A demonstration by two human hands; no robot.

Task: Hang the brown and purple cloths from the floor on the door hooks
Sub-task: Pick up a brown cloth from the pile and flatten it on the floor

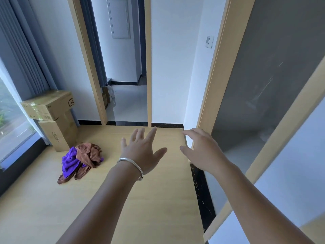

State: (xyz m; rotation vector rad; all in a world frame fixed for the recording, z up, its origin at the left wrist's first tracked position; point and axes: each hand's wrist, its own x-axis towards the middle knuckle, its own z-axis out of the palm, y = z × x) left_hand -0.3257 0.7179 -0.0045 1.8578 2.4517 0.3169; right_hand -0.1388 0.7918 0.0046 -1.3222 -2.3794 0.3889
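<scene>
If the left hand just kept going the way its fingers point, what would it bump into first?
Probably the white wall between the doorway and the glass door. The left hand is open, fingers aimed forward over bare floor; the cloths lie well off to its left. Depth is hard to judge.

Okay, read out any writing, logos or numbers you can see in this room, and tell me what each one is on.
"SF": round logo, seen upside down, on the end of the upper cardboard box.
"22": end of a line of printed characters running sideways on the lower cardboard box; the characters before it are too unclear to read.
Barcode label on the upper box: too small to read.
Wall switch: no legible marking.
</scene>
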